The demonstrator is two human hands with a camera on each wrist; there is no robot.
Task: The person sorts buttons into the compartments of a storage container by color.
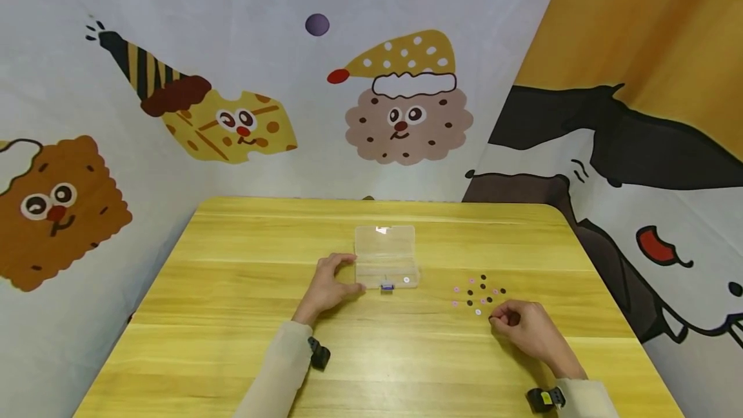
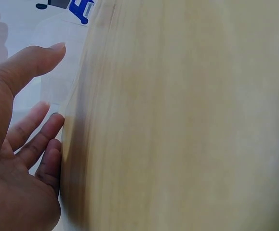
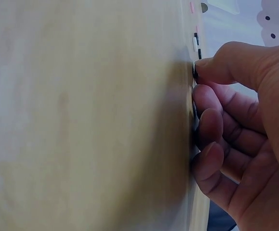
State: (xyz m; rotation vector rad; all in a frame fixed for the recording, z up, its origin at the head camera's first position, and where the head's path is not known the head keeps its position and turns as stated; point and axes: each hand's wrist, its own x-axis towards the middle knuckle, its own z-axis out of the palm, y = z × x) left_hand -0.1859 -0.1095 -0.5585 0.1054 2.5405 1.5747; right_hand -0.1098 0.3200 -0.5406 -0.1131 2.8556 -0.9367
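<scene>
A clear plastic box (image 1: 386,269) stands on the table with its lid (image 1: 384,241) tipped back. A white button (image 1: 406,280) lies inside, at the right. My left hand (image 1: 327,284) rests against the box's left side, thumb at the front corner and index finger farther back; the left wrist view shows a wide gap between the thumb and the other fingers. Between thumb and index finger, my right hand (image 1: 528,328) pinches a small black button (image 1: 491,318) close to the tabletop. Just beyond it lie several loose black buttons (image 1: 483,286), pink buttons (image 1: 496,291) and one white button (image 1: 478,311).
The wooden table (image 1: 232,315) has rounded far corners. A blue latch (image 1: 387,287) sticks out at the box's front. Cloth with cartoon figures (image 1: 406,121) hangs behind and beside the table. Both wrists wear small black cameras (image 1: 320,354).
</scene>
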